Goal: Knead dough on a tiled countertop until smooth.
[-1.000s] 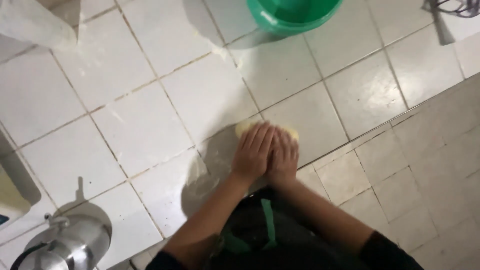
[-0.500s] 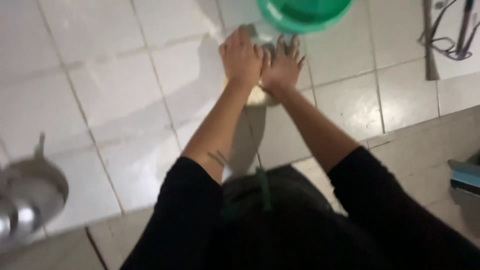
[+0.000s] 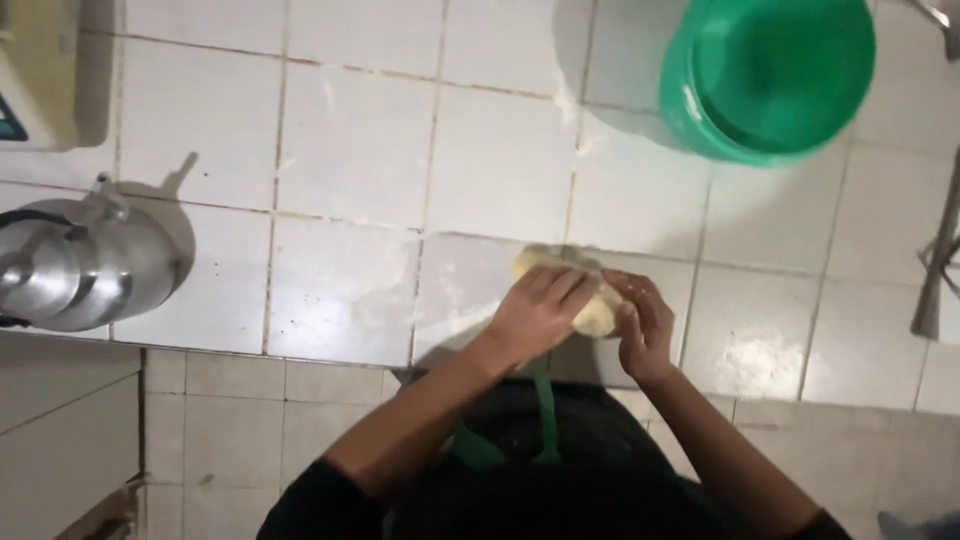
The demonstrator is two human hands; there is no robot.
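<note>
A pale yellow lump of dough (image 3: 572, 287) lies on the white tiled counter (image 3: 350, 180), near its front edge. My left hand (image 3: 535, 312) lies palm down on the dough, fingers pointing away from me. My right hand (image 3: 642, 324) curls around the dough's right end, fingers bent over it. Most of the dough is hidden under the two hands. A thin dusting of flour marks the tiles around it.
A green plastic bowl (image 3: 772, 78) stands at the back right of the counter. A shiny metal pot with a lid (image 3: 75, 265) sits at the left edge, a cream-coloured appliance (image 3: 35, 70) behind it. A metal object (image 3: 940, 260) lies at the far right.
My hands and the dough have come back toward me from beside the green bowl to the counter's front edge. The right hand now curls around the dough's end.
</note>
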